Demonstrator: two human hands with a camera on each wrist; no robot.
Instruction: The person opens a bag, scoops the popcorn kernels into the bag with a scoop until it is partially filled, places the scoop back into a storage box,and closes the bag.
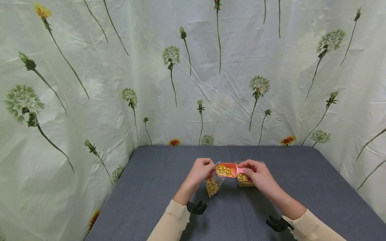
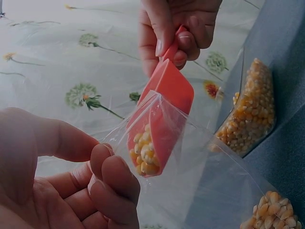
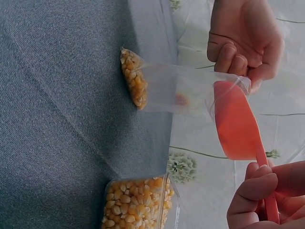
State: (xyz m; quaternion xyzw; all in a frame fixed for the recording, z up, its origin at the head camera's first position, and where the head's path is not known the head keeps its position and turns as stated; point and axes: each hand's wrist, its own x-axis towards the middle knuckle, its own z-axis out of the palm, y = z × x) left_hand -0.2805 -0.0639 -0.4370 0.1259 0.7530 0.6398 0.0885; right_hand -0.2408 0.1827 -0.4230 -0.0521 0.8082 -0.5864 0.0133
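Above the dark table (image 1: 156,187), low centre of the head view, both hands are occupied. Taking the scoop as the dial's centre: left hand (image 1: 201,169) at nine o'clock, thumb and fingers pinching the mouth edge of a clear plastic bag (image 3: 162,86); right hand (image 1: 256,172) at three, fingers closed about the handle of the pink-red scoop (image 1: 233,166). Bowl faces up, loaded with yellow kernels; presumably carried near level so none spill. Left wrist view shows film lying across the bowl's front, so the tip seems to sit within the bag's mouth; the pinch at the edge likely holds that thin film apart, as it would fold in on itself otherwise. Bag hangs toward seven o'clock, bagged corn (image 1: 212,187) gathered in its lower corner, its weight probably pulling the film straight. Whether that corner touches the table, cannot tell. Clear container (image 1: 245,185) at four o'clock, on the table partly behind the right hand, kernels inside; its place on the scoop hand's side makes for a short reach. Grip on the handle's narrow end leaves the bowl clear of the fingers. Printed cloth (image 1: 193,67) hangs behind, toward twelve.
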